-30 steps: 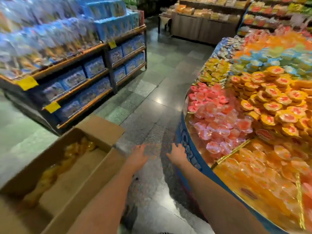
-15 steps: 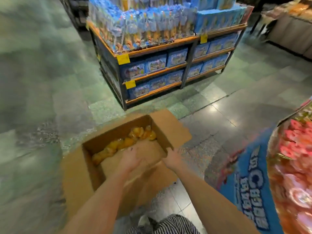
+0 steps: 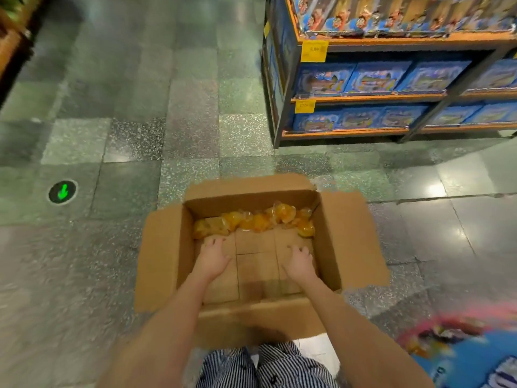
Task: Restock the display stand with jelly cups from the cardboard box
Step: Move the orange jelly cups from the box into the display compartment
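Head view, left fingers (image 3: 216, 242): I see them loosely spread and pointing away from me, pinching nothing, their tips just short of the nearest cups.
Right fingers (image 3: 301, 250): slightly curled and parted, with nothing in them.
Left hand (image 3: 211, 260): palm down, low inside the box on its left half; I cannot tell whether it touches the bottom.
Right hand (image 3: 300, 264): palm down on the right half, level with the other hand and well apart from it.
Jelly cups (image 3: 251, 222): orange and clear-topped, heaped in a single band along the far wall of the box, from the left corner to the right one.
Cardboard box (image 3: 165, 256): open on the floor in front of me, all four flaps folded outward, and the near part of its bottom bare.
Striped trousers (image 3: 265, 365): my knees show just below the near flap.
Display stand (image 3: 461, 359): a blurred blue and pink edge in the lower right corner, beside the box.
Floor (image 3: 140, 107): grey-green speckled tiles with a round green arrow marker (image 3: 62, 191) to the left.
Shelf unit (image 3: 391, 93): beyond the box to the right, with orange-edged shelves carrying blue boxes (image 3: 375, 78) and yellow price tags (image 3: 314, 51).
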